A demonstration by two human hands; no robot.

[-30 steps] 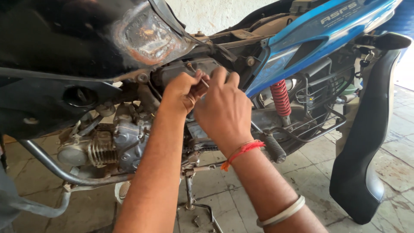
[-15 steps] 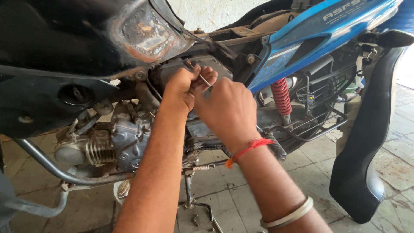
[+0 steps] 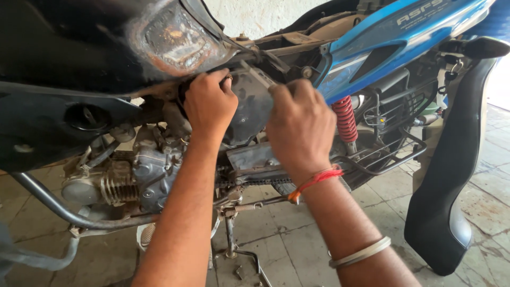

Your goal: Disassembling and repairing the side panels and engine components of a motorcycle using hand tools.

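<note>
A motorcycle stands side-on close in front of me. Under the black fuel tank [image 3: 79, 53] sits a dusty dark grey box cover [image 3: 249, 109]. My left hand [image 3: 210, 103] is curled on the cover's upper left edge, just below the tank. On the cover's upper right edge my right hand [image 3: 297, 125] is closed, with a red thread and a pale bangle on that wrist. Both forearms reach in from the bottom of the view. What the fingertips hold behind the cover is hidden.
The finned engine [image 3: 133, 175] lies lower left, with a metal guard bar [image 3: 48, 204] beneath it. A red shock spring [image 3: 345, 119] and blue side panel [image 3: 404, 37] are right of my hands. A black seat [image 3: 451, 175] leans at the right. The stand [image 3: 231, 234] rests on tiled floor.
My hands were pressed close together over a small part with a reddish tool between them. Now they are apart, one on each side of the grey cover, and no tool shows.
</note>
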